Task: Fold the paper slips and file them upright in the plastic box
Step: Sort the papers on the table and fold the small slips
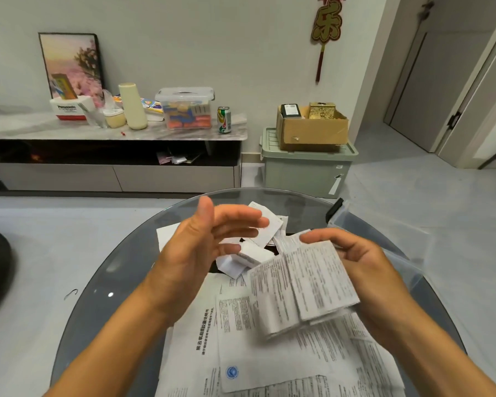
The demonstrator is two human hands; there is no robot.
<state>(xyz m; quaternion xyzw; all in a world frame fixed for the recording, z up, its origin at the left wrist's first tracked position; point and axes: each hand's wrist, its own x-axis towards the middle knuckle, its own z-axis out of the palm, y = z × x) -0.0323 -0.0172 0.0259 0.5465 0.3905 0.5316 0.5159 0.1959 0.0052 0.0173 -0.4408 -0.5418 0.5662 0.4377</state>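
Your right hand [355, 262] grips a folded printed leaflet [301, 290], fingers curled over its far edge and the palm behind it, so the creased sheet hangs tilted above the tabletop [103, 285]. Your left hand [204, 242] is raised beside it with the fingers straight and spread, thumb up, holding nothing and not touching the leaflet. Beneath both hands, large unfolded instruction sheets [241, 353] lie flat and overlapping on the round glass tabletop. Past your fingertips sits a loose heap of small folded slips [249, 256], some lying flat, some tipped against each other. The clear plastic box [384, 239] stands at the right edge of the tabletop, just beyond your right hand; whether any slips stand inside it you cannot tell from here. Against the far wall, a low cabinet [112, 156] carries a lidded storage tub [185, 108] and a drink can [224, 119].
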